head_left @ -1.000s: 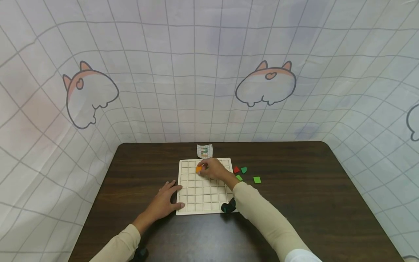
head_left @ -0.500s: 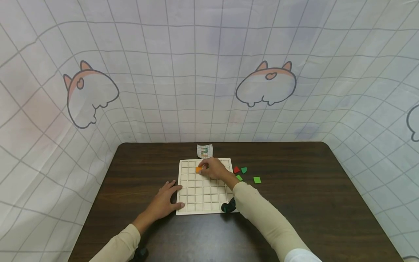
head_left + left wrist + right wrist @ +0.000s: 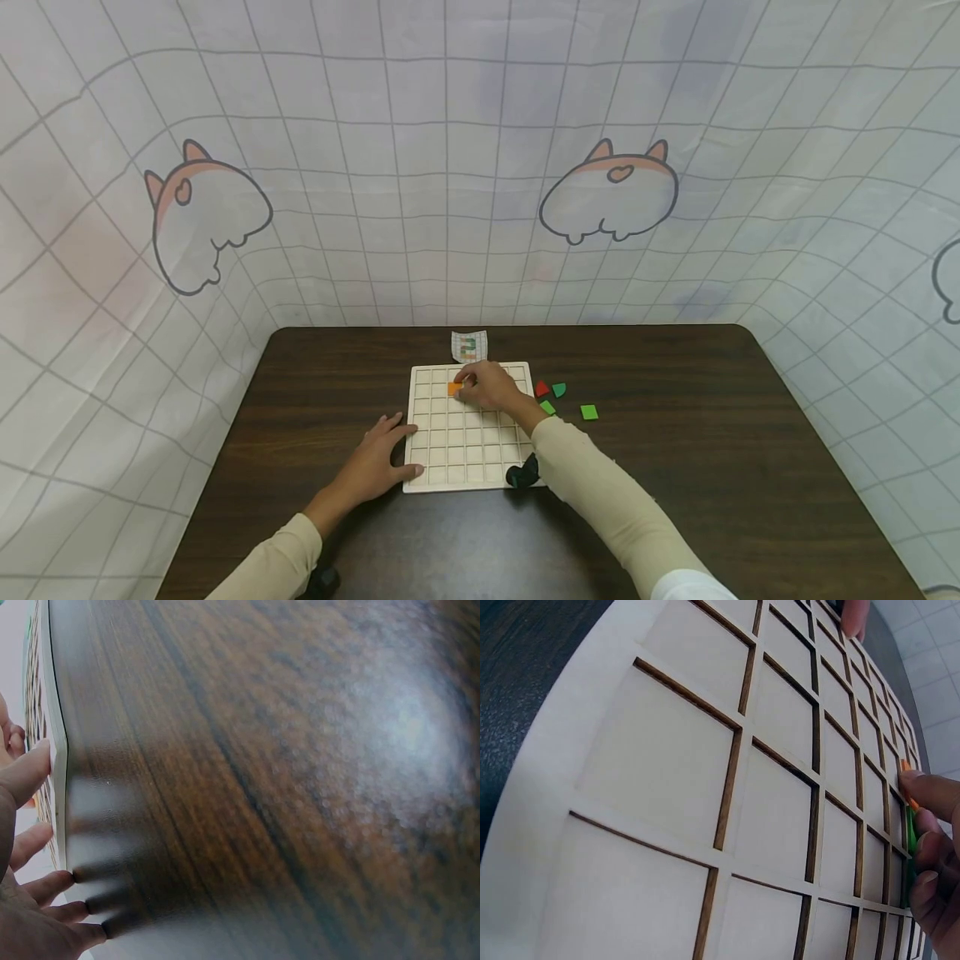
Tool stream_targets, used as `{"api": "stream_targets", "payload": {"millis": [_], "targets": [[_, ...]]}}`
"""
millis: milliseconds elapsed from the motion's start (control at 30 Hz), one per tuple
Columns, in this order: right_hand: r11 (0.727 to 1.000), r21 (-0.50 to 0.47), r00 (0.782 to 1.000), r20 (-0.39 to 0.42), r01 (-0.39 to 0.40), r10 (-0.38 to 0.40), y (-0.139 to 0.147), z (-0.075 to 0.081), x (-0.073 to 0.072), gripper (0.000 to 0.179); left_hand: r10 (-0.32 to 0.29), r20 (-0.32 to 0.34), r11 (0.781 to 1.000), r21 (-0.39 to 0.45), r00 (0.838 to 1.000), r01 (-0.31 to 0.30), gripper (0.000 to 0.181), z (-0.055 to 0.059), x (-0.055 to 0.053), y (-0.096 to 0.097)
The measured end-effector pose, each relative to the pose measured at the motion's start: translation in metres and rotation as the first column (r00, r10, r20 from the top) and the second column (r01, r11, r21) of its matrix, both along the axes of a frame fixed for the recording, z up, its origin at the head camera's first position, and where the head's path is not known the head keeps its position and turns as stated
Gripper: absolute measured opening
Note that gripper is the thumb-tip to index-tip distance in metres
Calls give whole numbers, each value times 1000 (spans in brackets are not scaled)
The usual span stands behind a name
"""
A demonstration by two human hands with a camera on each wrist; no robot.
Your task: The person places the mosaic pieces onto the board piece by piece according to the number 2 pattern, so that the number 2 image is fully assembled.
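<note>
A cream-coloured grid board lies on the dark wooden table. At one of its far cells my right hand pinches a small orange square tile, its thumb on the tile in the right wrist view. Green pieces show beside the orange tile there, partly covered by the fingers. My left hand lies spread at the board's left side, with thumb and index finger touching the edge. In the left wrist view, the other fingertips of that hand rest on the table.
A small printed pattern card lies just behind the board. Right of the board are a red piece, a dark green rounded piece, and light green pieces, one a square. A patterned curtain surrounds the table's back and sides.
The orange tile has shifted very slightly left and now looks flatter in its cell. Right-hand fingers have barely moved; the left hand stays in place.
</note>
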State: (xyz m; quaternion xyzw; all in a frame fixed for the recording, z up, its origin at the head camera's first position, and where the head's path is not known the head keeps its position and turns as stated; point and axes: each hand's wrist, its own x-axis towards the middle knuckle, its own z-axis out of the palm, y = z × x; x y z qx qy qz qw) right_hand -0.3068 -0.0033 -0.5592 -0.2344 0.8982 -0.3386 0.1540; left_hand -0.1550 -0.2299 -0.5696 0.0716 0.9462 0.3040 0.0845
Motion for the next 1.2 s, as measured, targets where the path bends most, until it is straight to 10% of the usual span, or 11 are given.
{"api": "stream_targets", "payload": {"millis": [467,1200], "targets": [[996,-80,999,-19,-41,40,20,5,3,33,11,2,1000,-3,1000,-11,66,3,2,3],[984,-174,1000,-13,23,-26,140,23,11,32,16,-4,1000,7,1000,-16,66,2,2,3]]}}
